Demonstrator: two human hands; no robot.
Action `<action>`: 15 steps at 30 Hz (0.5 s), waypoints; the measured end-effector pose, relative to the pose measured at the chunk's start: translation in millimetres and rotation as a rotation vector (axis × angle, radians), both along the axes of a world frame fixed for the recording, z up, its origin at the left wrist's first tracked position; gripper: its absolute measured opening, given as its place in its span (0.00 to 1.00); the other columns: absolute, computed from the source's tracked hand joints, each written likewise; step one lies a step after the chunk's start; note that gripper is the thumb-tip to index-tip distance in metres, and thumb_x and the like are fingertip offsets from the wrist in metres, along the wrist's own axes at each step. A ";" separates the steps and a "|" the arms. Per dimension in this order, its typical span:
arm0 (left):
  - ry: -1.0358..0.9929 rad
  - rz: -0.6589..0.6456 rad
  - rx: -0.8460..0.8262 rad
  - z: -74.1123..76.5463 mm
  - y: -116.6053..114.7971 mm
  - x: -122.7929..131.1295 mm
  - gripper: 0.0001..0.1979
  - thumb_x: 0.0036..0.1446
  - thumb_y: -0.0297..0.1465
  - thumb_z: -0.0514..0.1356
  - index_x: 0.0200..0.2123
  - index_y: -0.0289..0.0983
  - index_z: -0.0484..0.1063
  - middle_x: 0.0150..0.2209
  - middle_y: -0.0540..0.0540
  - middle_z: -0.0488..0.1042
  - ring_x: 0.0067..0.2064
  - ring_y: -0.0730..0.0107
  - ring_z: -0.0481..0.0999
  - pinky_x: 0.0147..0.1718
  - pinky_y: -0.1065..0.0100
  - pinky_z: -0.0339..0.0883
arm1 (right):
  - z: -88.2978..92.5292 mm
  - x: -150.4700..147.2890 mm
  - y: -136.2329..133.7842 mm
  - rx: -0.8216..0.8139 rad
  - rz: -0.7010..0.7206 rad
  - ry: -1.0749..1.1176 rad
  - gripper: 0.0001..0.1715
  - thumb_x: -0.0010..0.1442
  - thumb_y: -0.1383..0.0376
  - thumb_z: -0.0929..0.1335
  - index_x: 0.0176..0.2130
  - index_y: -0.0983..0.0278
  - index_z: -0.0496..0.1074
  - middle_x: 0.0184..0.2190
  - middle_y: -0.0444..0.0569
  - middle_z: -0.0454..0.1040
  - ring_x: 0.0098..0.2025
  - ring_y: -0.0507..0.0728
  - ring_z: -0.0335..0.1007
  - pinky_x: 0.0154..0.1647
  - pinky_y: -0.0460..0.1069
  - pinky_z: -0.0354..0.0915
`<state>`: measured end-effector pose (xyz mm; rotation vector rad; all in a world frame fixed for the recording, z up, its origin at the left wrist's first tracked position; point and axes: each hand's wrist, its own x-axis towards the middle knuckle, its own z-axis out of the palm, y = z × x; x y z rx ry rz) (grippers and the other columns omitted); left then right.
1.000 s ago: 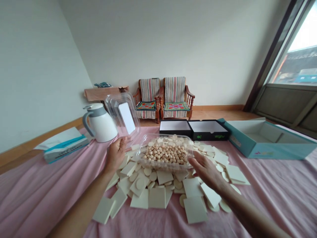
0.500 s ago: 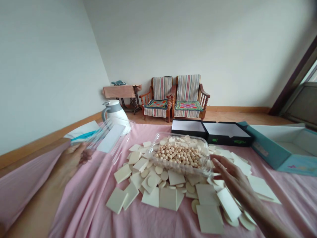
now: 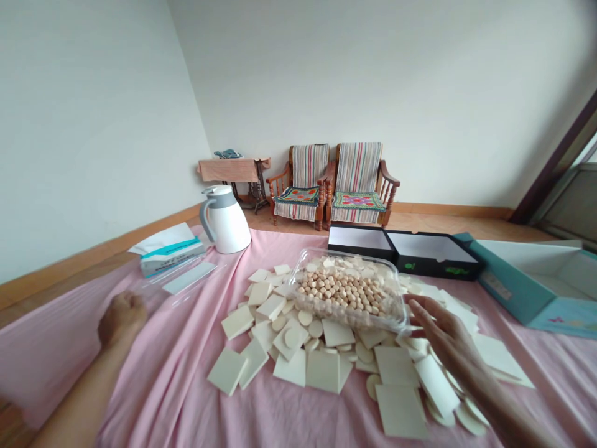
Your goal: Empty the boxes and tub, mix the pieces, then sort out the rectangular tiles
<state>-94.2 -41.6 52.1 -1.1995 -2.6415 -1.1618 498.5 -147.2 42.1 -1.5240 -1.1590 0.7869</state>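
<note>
Apparently laying lid (image 3: 189, 278) aside, nine o'clock from tub (image 3: 396, 314); left hand (image 3: 122, 317) curled, right hand (image 3: 438, 320) at three, grips unclear. Next likely needs clean release.

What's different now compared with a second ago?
The left hand has carried the clear lid leftward and down, from upright beside the tub to nearly flat in front of the tissue box. Whether it has let go is unclear. The view has turned somewhat too. The right hand stays at the tub's right edge; the tub, its wooden pieces and the tiles look unchanged.
</note>
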 end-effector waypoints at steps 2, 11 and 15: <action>0.042 0.017 -0.023 -11.7 1.0 -1.3 0.17 0.51 0.43 0.56 0.23 0.40 0.52 0.18 0.50 0.61 0.37 0.45 0.76 0.33 0.59 0.63 | -2.6 0.6 1.2 0.009 -0.007 -0.020 0.35 0.57 0.42 0.65 0.50 0.67 0.72 0.51 0.60 0.73 0.40 0.63 0.77 0.34 0.53 0.74; 0.169 0.001 -0.046 -31.6 7.7 -35.1 0.22 0.50 0.50 0.54 0.24 0.41 0.47 0.14 0.57 0.44 0.14 0.72 0.56 0.21 0.75 0.43 | -9.1 3.4 0.9 0.012 -0.046 -0.084 0.34 0.57 0.42 0.65 0.48 0.65 0.73 0.47 0.58 0.76 0.35 0.62 0.77 0.34 0.54 0.74; 0.143 0.025 -0.157 -16.4 2.1 -43.7 0.18 0.53 0.46 0.53 0.24 0.41 0.49 0.15 0.56 0.46 0.16 0.71 0.57 0.20 0.76 0.44 | -6.6 4.5 -3.0 0.021 -0.067 -0.065 0.32 0.56 0.43 0.66 0.48 0.64 0.74 0.44 0.57 0.77 0.38 0.63 0.77 0.34 0.53 0.75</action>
